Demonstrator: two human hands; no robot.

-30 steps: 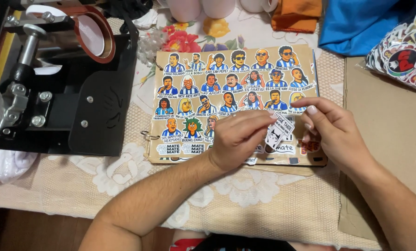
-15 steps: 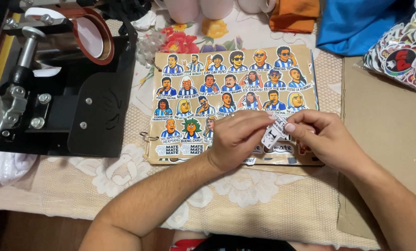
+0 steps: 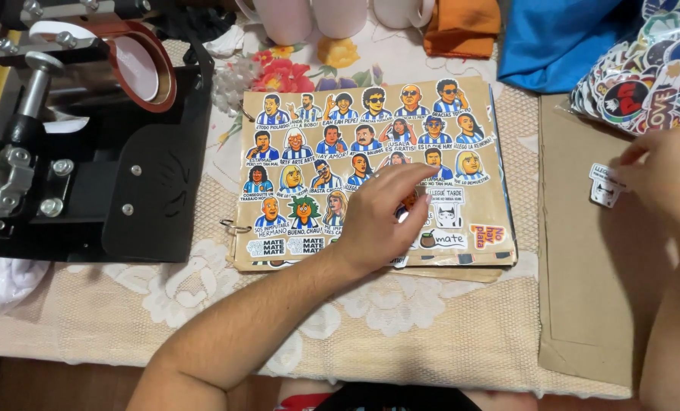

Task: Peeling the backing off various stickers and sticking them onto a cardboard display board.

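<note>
- Left hand [image 3: 382, 221] lay palm down on the sticker album [image 3: 370, 167], fingers loosely spread and flat, holding nothing; fingertips [image 3: 420, 176] pointed toward the album's right half.
- Right hand [image 3: 671, 179] was off to the right, above the brown cardboard sheet [image 3: 583, 304], well apart from the left hand.
- Right thumb and forefinger pinched a small white sticker [image 3: 605, 185] by its right edge; grip closed tight on it, other fingers blurred.
- The small white sticker sat over the cardboard sheet's upper part, clear of the album; whether it touched the cardboard could not be told.
- Album was a ring-bound kraft page covered with rows of cartoon portrait stickers, lying on a lace tablecloth [image 3: 431, 320].
- Black press machine [image 3: 89, 167] stood left of the album, just beside its ring binding.
- Bag of mixed colourful stickers [image 3: 644, 68] lay at top right, above the cardboard.
- Blue cloth [image 3: 553, 38] and orange cloth [image 3: 462, 27] lay along the top edge, white mugs [image 3: 317, 15] beside them.
</note>
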